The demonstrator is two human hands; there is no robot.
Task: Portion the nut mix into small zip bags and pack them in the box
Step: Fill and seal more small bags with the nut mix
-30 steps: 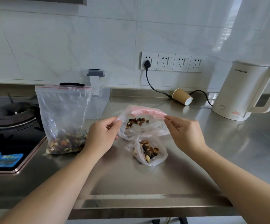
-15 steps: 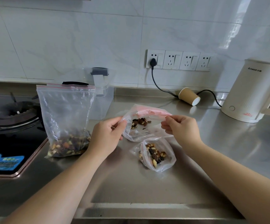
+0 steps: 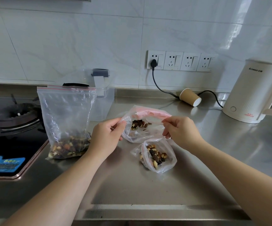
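A small zip bag (image 3: 144,128) with a pink strip along its top holds a few nuts and hangs just above the steel counter. My left hand (image 3: 106,136) pinches its left top corner. My right hand (image 3: 180,131) pinches the right end of the pink strip. In front of it a second small bag (image 3: 156,156) of nuts lies on the counter. The big zip bag of nut mix (image 3: 66,124) stands upright to the left, nuts in its bottom. Behind it is a clear plastic box (image 3: 105,101), partly hidden.
A gas hob (image 3: 9,126) fills the left side. A brown paper cup (image 3: 189,97) lies on its side at the back. A white kettle (image 3: 254,92) stands at the right, its black cord (image 3: 158,84) running to the wall sockets. The counter's front edge (image 3: 148,216) is close to me.
My right hand slid along the pink strip toward the left and its fingers curled onto the strip. The left hand kept its pinch on the bag's corner.
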